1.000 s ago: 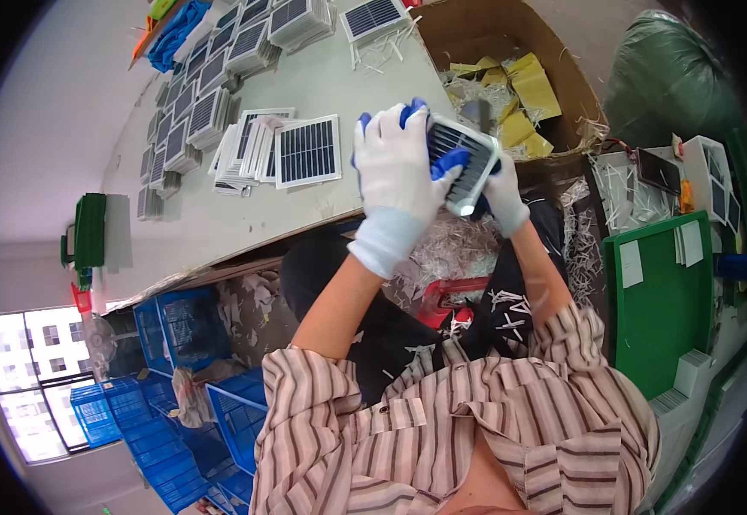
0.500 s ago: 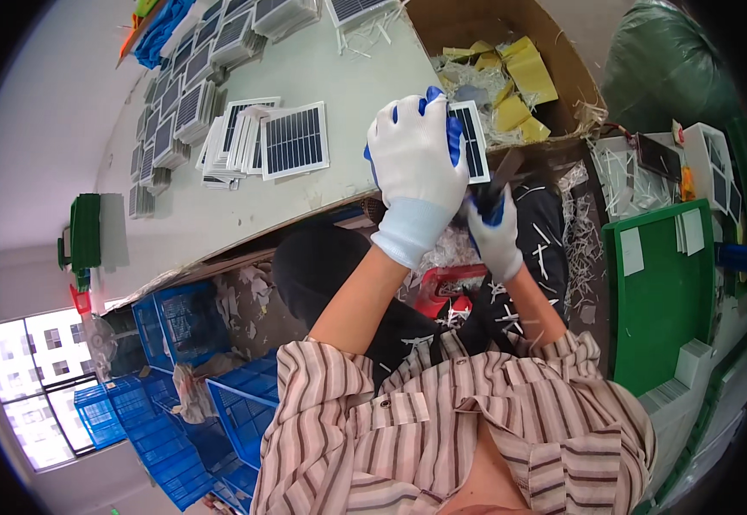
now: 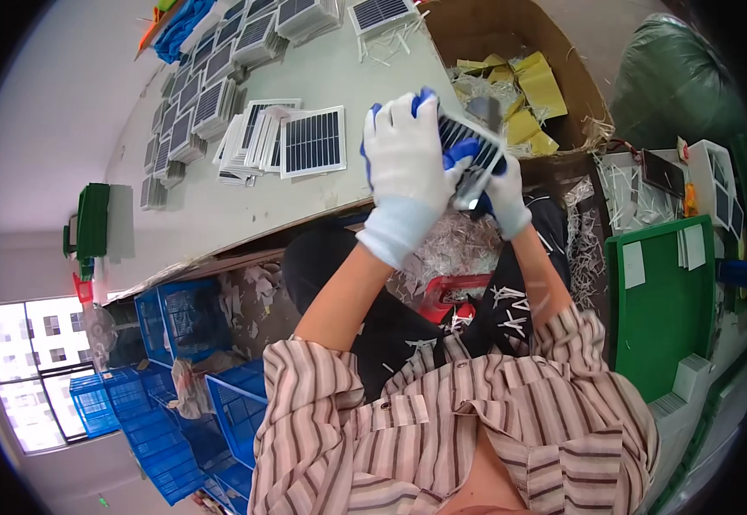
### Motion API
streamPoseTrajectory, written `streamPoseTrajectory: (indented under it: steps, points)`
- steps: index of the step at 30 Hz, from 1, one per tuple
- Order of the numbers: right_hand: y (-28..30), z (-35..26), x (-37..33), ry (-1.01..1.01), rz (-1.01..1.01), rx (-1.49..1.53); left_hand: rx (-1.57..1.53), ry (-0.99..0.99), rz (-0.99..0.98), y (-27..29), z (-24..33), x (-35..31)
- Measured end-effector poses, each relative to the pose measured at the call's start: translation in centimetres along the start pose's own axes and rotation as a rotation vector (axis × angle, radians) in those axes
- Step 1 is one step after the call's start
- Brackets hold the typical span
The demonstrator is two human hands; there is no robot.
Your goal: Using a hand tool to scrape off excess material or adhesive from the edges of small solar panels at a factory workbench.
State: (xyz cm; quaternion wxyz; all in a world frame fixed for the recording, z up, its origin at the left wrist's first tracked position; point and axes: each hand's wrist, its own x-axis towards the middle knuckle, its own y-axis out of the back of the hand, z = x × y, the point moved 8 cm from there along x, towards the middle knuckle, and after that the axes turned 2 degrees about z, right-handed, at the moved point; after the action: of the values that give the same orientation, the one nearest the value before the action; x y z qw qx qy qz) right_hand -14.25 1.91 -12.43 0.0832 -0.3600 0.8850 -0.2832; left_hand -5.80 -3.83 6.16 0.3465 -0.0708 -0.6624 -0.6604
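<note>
My left hand, in a white glove with blue palm and fingertips, grips a small solar panel. The panel is tilted beyond the table's edge, its dark lined face partly showing. Close against it, my right hand, gloved alike, is closed around a knife-like tool; its grey blade is blurred beside the panel's far edge. The handle is mostly hidden behind the panel and fingers. Left of my left hand, a fanned pile of solar panels lies on the white table.
Stacks of solar panels cover the table's far left. A cardboard box holds yellow sheets and scraps. White trimmings lie on my dark trousers and the floor. A green tray stands at right, blue crates at lower left.
The panel has turned from nearly upright to tilted. My right hand has risen toward it with the knife, whose blade has moved up beside the panel. The view has shifted slightly.
</note>
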Motion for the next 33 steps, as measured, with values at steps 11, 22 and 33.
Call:
streamPoseTrajectory:
  steps: [11,22,33]
  points:
    - [-4.6,-0.6,-8.5,0.042,-0.643,-0.776,-0.120,-0.026,0.028,-1.7,0.4,-1.1]
    - [1.1,4.5,3.0,0.275,0.258,0.027,-0.076,-0.042,-0.034,-2.0,2.0,-0.7]
    - [-3.3,-11.7,-0.9,0.792,-0.107,-0.938,-0.185,-0.024,0.033,-1.3,0.8,-0.9]
